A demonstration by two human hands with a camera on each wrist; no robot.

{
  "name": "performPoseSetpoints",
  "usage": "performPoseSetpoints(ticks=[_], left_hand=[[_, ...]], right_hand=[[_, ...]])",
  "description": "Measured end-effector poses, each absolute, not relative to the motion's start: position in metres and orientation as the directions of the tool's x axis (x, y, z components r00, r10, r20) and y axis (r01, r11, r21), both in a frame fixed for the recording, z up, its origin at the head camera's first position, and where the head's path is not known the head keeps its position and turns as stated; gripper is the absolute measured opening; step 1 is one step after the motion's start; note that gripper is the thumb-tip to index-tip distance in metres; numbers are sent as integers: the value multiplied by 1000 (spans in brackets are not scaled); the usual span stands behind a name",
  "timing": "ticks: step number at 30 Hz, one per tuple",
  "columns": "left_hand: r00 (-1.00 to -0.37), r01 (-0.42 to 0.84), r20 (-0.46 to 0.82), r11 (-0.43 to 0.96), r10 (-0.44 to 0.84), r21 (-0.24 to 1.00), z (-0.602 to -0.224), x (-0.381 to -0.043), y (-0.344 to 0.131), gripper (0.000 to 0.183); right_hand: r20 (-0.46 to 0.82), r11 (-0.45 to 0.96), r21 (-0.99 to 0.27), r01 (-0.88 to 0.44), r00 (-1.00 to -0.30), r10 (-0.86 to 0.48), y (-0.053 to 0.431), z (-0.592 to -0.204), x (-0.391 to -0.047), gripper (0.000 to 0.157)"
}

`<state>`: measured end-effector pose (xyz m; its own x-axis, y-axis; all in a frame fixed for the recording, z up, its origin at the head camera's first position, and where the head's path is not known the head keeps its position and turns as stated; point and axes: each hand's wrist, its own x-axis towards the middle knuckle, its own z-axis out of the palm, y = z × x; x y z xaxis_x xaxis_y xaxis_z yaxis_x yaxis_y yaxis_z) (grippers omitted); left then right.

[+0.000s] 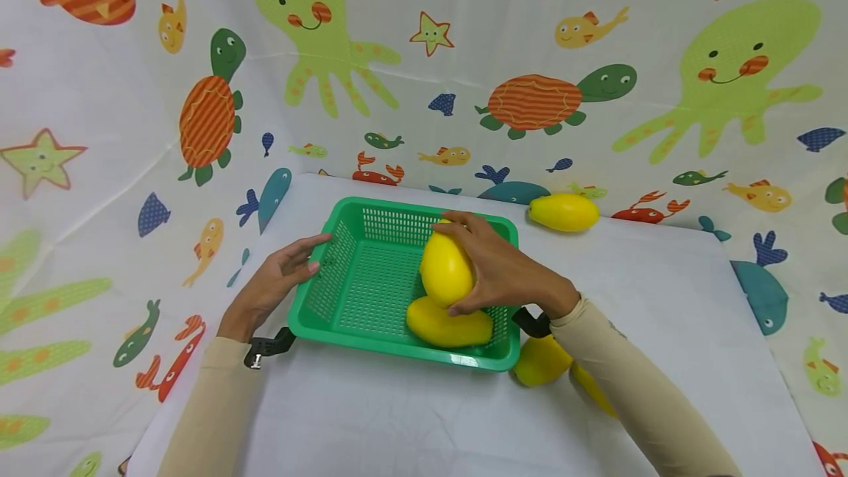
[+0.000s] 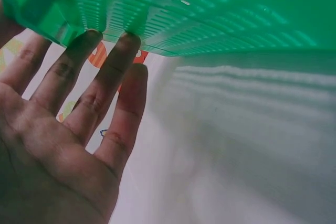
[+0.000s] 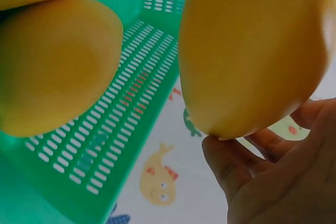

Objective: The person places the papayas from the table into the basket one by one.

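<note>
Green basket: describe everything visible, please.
The green basket is rectangular, open-topped, seemingly plastic, with slotted walls, a perforated floor and a smooth rim. It sits upright on the white surface, slightly skewed in the head view. Yellow fruit lies inside, toward the right; the left hand touches its left side.

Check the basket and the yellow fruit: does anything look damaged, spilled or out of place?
Nothing stands out. The green basket looks intact, I see no spill, and the yellow fruit held in the right hand shows no clear damage.
</note>
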<state>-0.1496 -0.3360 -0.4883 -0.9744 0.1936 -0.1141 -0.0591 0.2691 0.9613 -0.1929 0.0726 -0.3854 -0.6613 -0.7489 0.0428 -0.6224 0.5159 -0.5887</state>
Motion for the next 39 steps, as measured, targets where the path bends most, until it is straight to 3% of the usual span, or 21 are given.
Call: performPoseSetpoints(ticks=[39], left_hand=[[-974, -47, -104, 271, 202, 962, -490, -151, -337, 52]], right_hand=[[-106, 402, -584, -706, -424, -899, 11, -407, -203, 108]])
